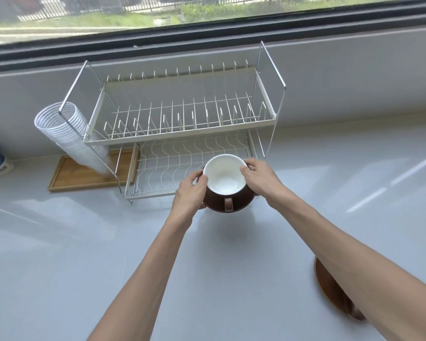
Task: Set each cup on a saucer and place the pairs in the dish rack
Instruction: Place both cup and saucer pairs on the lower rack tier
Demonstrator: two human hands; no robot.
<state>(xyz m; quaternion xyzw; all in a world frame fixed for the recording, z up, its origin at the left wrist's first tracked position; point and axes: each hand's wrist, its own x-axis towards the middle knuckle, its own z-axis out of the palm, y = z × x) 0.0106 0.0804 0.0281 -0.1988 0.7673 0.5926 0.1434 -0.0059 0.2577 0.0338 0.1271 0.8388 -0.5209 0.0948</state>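
Cup (224,175), white inside, brown outside, on brown saucer (241,206): held between both hands at dish rack (182,134) lower tier's front edge. Left hand (191,193) and right hand (258,177) closed on the pair's sides. Second saucer (330,289): tabletop (59,242), near right.

Two bare forearms, no sleeves; left hand (191,193), right hand (258,177) ungloved, no rings or watch.

Looks like a home kitchen: a two-tier dish rack (182,129) on a white surface (59,242) beneath a window (133,13), stacked cups (69,134) beside it.
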